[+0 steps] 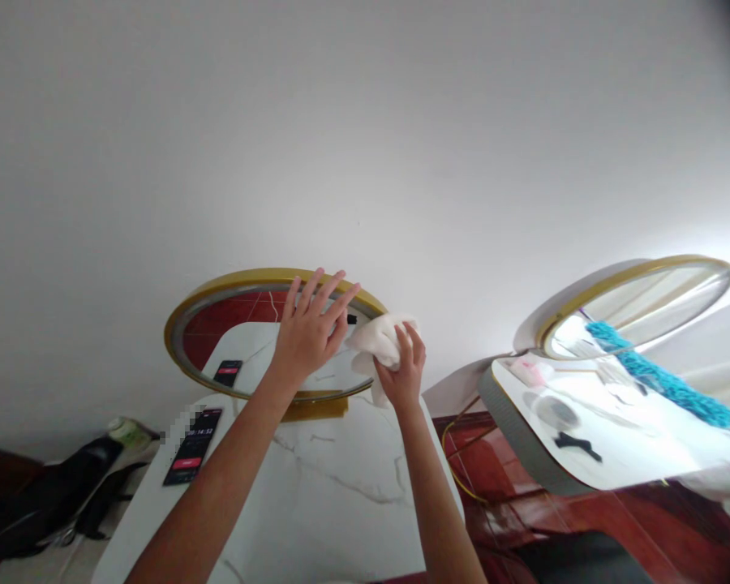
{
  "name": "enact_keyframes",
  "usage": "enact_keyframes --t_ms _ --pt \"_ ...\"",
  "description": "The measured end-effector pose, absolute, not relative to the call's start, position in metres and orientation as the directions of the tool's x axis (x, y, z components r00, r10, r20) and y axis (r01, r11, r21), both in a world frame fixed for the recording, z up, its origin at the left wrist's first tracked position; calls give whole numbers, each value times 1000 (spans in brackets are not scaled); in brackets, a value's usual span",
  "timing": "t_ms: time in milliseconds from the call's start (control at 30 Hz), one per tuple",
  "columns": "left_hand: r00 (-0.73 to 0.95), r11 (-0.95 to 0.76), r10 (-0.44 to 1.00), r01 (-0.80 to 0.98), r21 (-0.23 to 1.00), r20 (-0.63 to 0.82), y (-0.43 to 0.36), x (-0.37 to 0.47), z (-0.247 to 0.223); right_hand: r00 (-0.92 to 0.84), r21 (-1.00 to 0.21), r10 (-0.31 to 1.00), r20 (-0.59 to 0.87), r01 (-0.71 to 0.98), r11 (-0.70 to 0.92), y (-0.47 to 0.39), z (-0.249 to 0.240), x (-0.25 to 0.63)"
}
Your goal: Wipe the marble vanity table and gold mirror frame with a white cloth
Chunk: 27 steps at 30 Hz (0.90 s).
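A round mirror (249,304) in a gold frame (234,278) stands against the wall at the back of a white marbled table (341,503). My left hand (309,328) lies spread over the mirror's upper part, its fingertips reaching the gold rim. In my right hand (403,367) a bunched white cloth (382,337) is gripped against the frame's right side. The cloth hides that stretch of the rim. Below the mirror shows its gold base (315,408).
A phone (193,446) lies on the table's left side. To the right stands a second white table (633,454) with another oval mirror (675,284), a blue fluffy duster (663,377) and a black bow-like item (577,445). A black bag (54,495) is at lower left.
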<state>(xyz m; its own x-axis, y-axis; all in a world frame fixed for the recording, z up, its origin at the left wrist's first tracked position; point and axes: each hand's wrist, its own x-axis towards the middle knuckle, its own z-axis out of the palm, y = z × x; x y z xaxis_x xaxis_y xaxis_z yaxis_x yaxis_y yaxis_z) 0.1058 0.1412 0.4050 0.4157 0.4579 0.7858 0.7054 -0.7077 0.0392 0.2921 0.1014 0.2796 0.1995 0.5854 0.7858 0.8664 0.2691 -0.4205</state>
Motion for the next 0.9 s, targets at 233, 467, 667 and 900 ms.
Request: enact_keyframes --t_ms 233,467,667,900 --pt "530 -732 464 681 -30 709 154 128 403 76 -307 640 765 916 257 113 310 290" --pt "532 -727 469 686 -34 705 160 133 399 223 -531 697 681 806 261 110 251 314" --pt "485 -710 480 704 -2 731 162 141 396 290 -614 712 639 750 246 106 206 325" --pt "414 -647 502 762 12 759 161 151 393 186 -451 666 722 857 250 113 249 320"
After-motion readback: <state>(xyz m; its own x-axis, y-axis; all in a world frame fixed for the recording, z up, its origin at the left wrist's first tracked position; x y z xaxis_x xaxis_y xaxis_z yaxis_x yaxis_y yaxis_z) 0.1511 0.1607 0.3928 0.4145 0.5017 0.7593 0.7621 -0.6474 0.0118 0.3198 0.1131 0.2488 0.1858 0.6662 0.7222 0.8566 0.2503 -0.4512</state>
